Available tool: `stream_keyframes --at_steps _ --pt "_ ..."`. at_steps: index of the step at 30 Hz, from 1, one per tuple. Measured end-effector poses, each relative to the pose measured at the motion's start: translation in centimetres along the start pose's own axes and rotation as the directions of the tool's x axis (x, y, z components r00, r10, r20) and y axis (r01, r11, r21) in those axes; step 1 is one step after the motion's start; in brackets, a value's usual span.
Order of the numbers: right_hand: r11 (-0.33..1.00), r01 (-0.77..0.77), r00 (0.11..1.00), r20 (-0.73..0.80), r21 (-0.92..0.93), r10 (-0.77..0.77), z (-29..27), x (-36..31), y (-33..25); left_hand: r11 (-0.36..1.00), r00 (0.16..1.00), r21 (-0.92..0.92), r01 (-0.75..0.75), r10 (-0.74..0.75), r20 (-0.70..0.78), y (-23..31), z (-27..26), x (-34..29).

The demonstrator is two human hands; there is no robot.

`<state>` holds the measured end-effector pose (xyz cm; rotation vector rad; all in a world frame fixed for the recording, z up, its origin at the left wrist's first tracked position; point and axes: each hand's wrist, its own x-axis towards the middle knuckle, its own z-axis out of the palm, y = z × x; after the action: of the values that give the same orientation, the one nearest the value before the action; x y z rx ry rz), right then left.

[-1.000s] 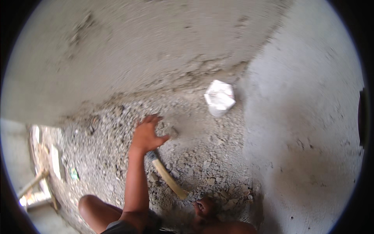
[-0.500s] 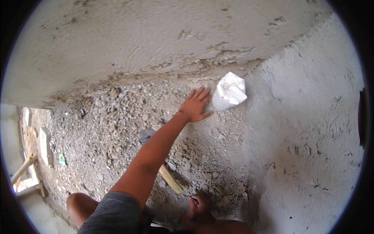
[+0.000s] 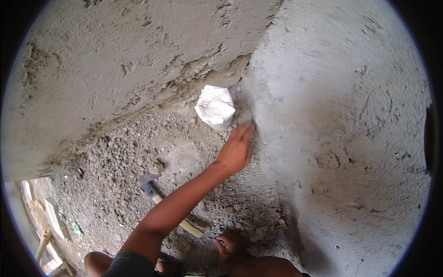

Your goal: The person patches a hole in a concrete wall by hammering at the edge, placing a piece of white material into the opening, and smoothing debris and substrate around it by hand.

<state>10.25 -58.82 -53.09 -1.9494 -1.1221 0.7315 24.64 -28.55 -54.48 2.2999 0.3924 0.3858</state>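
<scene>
Left hand [image 3: 237,150], open and flat, had swept rightward past the crumpled white plastic bag [image 3: 215,107] to the rough grey plaster wall [image 3: 332,138]; right hand [image 3: 230,244] curled on rubble, grip unclear.

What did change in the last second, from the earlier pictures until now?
The left hand moved from the rubble near the hammer up and rightward, past the white bag, to the base of the right wall. It holds nothing. Hammer, bag and right hand stayed where they were.

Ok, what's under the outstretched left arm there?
A hammer lies on the rubble floor; the left arm crosses its wooden handle, hiding the middle. Head and handle end show.
</scene>
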Motion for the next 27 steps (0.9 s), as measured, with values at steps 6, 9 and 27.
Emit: stream_keyframes --at_steps 6,9,27 --pt "0.992 0.054 0.998 -0.026 -0.110 -0.057 -0.7 0.0 0.6 0.525 0.969 0.850 0.045 -0.230 0.091 3.9 0.3 7.3" --pt "0.987 0.047 0.996 -0.069 -0.155 -0.059 -0.7 0.0 0.6 0.456 0.828 0.877 -0.153 -0.425 0.366 4.7 -0.5 9.3" --pt "0.984 0.037 0.999 -0.026 -0.174 -0.042 -1.5 -0.2 0.8 0.446 0.749 0.887 -0.121 -0.546 0.377 1.6 1.8 11.0"
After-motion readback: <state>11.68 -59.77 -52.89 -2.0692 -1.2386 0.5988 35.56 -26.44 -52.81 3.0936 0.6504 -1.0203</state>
